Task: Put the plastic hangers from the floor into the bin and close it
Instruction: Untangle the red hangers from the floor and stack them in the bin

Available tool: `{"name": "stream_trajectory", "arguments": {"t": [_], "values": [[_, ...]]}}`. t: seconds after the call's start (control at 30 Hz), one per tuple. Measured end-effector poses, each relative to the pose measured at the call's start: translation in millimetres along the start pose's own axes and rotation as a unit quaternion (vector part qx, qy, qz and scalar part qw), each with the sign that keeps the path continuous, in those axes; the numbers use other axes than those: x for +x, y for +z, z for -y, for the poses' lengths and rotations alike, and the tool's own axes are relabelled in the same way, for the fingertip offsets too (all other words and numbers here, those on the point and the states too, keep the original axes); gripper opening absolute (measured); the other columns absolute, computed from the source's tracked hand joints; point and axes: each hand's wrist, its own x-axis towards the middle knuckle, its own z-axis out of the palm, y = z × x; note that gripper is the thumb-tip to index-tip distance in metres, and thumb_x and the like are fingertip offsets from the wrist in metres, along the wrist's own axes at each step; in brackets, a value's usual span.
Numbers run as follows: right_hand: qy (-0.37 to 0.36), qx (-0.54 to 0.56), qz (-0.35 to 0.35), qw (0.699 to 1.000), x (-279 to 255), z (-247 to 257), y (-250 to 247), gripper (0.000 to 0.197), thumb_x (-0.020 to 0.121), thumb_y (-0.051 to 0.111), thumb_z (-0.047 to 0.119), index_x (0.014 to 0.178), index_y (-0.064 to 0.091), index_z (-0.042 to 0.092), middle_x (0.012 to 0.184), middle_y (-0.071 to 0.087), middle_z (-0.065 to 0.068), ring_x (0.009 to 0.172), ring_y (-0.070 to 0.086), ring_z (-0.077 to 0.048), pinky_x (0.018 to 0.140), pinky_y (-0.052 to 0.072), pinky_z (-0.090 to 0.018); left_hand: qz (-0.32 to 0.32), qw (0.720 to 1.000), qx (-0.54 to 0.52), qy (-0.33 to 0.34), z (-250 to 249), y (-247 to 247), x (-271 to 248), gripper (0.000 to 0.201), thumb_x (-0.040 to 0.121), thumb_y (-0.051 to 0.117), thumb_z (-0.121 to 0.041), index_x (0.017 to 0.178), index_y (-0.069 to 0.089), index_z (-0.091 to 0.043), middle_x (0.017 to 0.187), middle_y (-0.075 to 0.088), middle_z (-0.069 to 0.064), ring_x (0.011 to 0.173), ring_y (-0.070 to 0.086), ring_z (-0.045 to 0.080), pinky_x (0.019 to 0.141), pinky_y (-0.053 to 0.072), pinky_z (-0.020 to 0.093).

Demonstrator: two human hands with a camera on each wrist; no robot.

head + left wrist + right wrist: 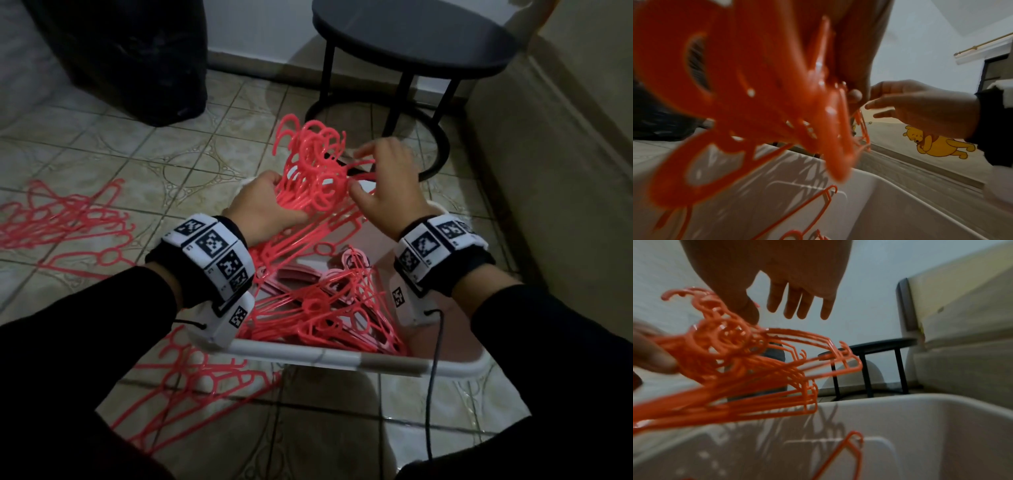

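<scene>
Left hand point(263, 209) grips a hanger bundle point(315, 171) over the part-filled bin point(329, 358); right hand point(383, 185) seemingly slack-fingered; floor hangers point(65, 219) remain; lid unseen.

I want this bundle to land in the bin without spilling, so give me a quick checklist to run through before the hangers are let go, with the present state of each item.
1. Left hand grips the bundle of hangers: ok.
2. Right hand is free, fingers spread beside the hooks, gripping nothing: ok.
3. Bundle is over the open bin: ok, though the hooks stick up past the far rim.
4. Room in the bin: ok, the hangers in the bin lie below the rim.
5. Hangers on the floor are all collected: not ok, piles remain on the left and near the bin.
6. Lid within reach: cannot tell, no lid is in view.
</scene>
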Motion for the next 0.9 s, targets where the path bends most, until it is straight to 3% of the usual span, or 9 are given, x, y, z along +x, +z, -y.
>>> {"name": "stream_trajectory", "arguments": {"t": [0.1, 0.17, 0.27, 0.37, 0.5, 0.6, 0.67, 0.83, 0.9], "values": [[0.095, 0.165, 0.006, 0.982, 4.2, 23.7, -0.7, 0.071, 0.080, 0.069, 0.046, 0.132, 0.039, 0.006, 0.128, 0.050, -0.006, 0.118, 0.047, -0.017, 0.100, 0.038, -0.028, -0.054, 0.996, 0.075, 0.007, -0.1, 2.5, -4.5, 0.070, 0.052, 0.073, -0.054, 0.111, 0.050, -0.023, 0.093, 0.063, -0.003, 0.079, 0.060, 0.018, 0.073, 0.047, 0.030], [0.157, 0.243, 0.048, 0.956, 6.7, 37.1, 2.1, 0.102, 0.070, 0.076, 0.051, 0.143, 0.020, 0.007, 0.138, 0.045, -0.006, 0.124, 0.047, -0.015, 0.105, 0.038, -0.029, -0.065, 0.989, 0.127, 0.029, -1.4, 7.9, -8.9, 0.068, 0.066, 0.077, -0.041, 0.124, 0.048, -0.018, 0.099, 0.056, -0.004, 0.086, 0.052, 0.014, 0.073, 0.038, 0.026], [0.203, 0.282, 0.071, 0.935, 6.3, 51.0, 13.4, 0.120, 0.061, 0.082, 0.051, 0.146, 0.009, 0.008, 0.143, 0.041, -0.010, 0.128, 0.046, -0.018, 0.108, 0.036, -0.032, -0.056, 0.987, 0.140, 0.052, -1.5, 19.2, -12.6, 0.068, 0.070, 0.076, -0.027, 0.129, 0.044, -0.016, 0.096, 0.063, -0.002, 0.086, 0.058, 0.017, 0.078, 0.046, 0.029], [0.208, 0.256, 0.038, 0.943, 7.2, 57.3, 20.1, 0.095, 0.063, 0.083, 0.043, 0.137, 0.031, 0.014, 0.133, 0.049, -0.007, 0.118, 0.053, -0.019, 0.103, 0.043, -0.036, -0.030, 0.988, 0.146, 0.046, 1.0, 25.4, -13.4, 0.071, 0.068, 0.077, -0.032, 0.128, 0.044, -0.016, 0.100, 0.068, 0.004, 0.094, 0.064, 0.026, 0.090, 0.049, 0.044], [0.122, 0.188, -0.006, 0.975, 6.3, 55.4, 13.3, 0.040, 0.078, 0.071, 0.023, 0.114, 0.054, 0.018, 0.105, 0.065, -0.002, 0.094, 0.062, -0.018, 0.085, 0.050, -0.037, -0.024, 0.989, 0.135, 0.060, 2.3, 24.2, -12.6, 0.075, 0.066, 0.081, -0.033, 0.127, 0.041, -0.018, 0.107, 0.066, 0.004, 0.100, 0.063, 0.025, 0.089, 0.049, 0.042], [0.033, 0.136, -0.009, 0.990, 5.0, 55.5, 6.8, 0.037, 0.080, 0.069, 0.023, 0.114, 0.058, 0.016, 0.105, 0.065, -0.001, 0.096, 0.061, -0.017, 0.084, 0.045, -0.027, 0.001, 0.995, 0.095, 0.021, 2.3, 18.2, -6.1, 0.081, 0.058, 0.084, -0.037, 0.127, 0.046, -0.017, 0.108, 0.066, 0.001, 0.100, 0.062, 0.020, 0.091, 0.049, 0.039], [-0.017, 0.117, -0.013, 0.993, 6.3, 56.5, 5.3, 0.039, 0.079, 0.070, 0.025, 0.115, 0.059, 0.016, 0.108, 0.063, -0.002, 0.100, 0.059, -0.018, 0.085, 0.043, -0.029, 0.026, 0.999, 0.034, -0.019, 1.4, 14.0, -2.9, 0.063, 0.057, 0.085, -0.036, 0.112, 0.058, -0.020, 0.097, 0.069, -0.005, 0.092, 0.063, 0.013, 0.091, 0.050, 0.034], [-0.046, 0.168, 0.040, 0.984, 13.5, 60.4, 0.7, 0.056, 0.081, 0.072, 0.028, 0.129, 0.048, 0.010, 0.123, 0.059, -0.005, 0.112, 0.056, -0.015, 0.095, 0.041, -0.022, 0.032, 0.998, -0.056, -0.015, 1.8, 6.8, -5.2, 0.017, 0.075, 0.072, -0.011, 0.086, 0.060, -0.016, 0.061, 0.065, 0.003, 0.047, 0.058, 0.012, 0.056, 0.048, 0.027], [-0.003, 0.250, 0.049, 0.967, 15.0, 61.3, 0.3, 0.059, 0.086, 0.066, 0.025, 0.135, 0.039, 0.007, 0.133, 0.054, -0.008, 0.121, 0.052, -0.012, 0.102, 0.038, -0.019, -0.005, 1.000, -0.022, -0.007, 2.9, 1.5, -4.4, 0.020, 0.073, 0.071, -0.021, 0.088, 0.059, -0.019, 0.063, 0.066, 0.004, 0.046, 0.059, 0.016, 0.051, 0.049, 0.026]]}}
